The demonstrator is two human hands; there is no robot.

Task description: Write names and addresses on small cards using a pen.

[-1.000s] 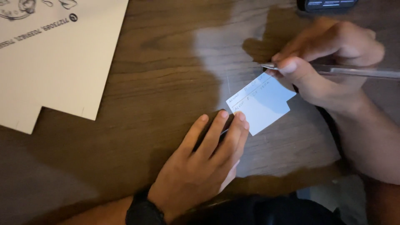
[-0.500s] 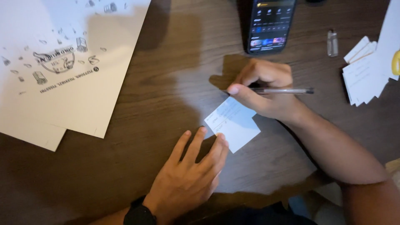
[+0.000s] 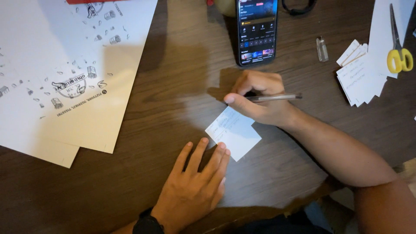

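Paper card [image 3: 234, 133] — a small white slip, turned at an angle — lies flat on the dark wooden table [image 3: 173, 86], near the middle of the scene and a little toward the near edge; faint lines of handwriting show on its far-left part. Left hand [image 3: 195, 184] rests palm down just near-left of it, fingers straight and close together, the fingertips [image 3: 221, 148] touching the card's near-left edge — a hold that looks meant to keep the slip from sliding; a dark watch band sits at the wrist. Right hand [image 3: 260, 102] is curled in a writing grip, thumb and fingers pinching a slim silver pen [image 3: 273, 98], whose barrel points right; the tip is hidden under the hand, at the card's far corner. Farther off lies a phone [image 3: 256, 30] with its screen lit; at the far right sits a fanned stack of similar cards [image 3: 362, 76], beside yellow-handled scissors [image 3: 398, 47]; large printed sheets [image 3: 65, 73] cover the left.
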